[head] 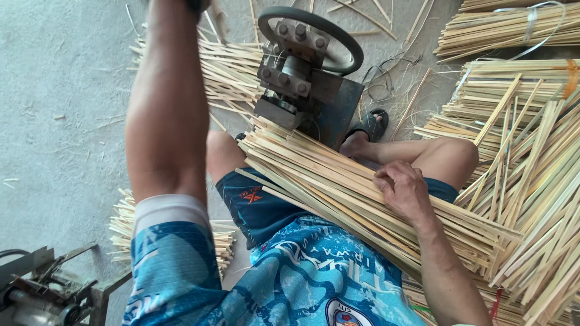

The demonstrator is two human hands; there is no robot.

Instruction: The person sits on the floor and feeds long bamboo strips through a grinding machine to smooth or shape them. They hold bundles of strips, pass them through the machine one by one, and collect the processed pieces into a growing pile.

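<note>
A thick bundle of pale bamboo strips lies slantwise across my lap, its far end against a metal machine with a bolted block and a dark ring. My right hand rests on top of the bundle with its fingers curled around a few strips. My left arm stretches forward to the top edge of the view, and its hand is cut off there. More strips lie on the floor beyond that arm.
Large heaps of bamboo strips fill the right side, with tied bundles at the top right. A smaller pile lies on the grey concrete floor by my left side. Another metal machine sits at the bottom left. My sandalled foot is beside the machine.
</note>
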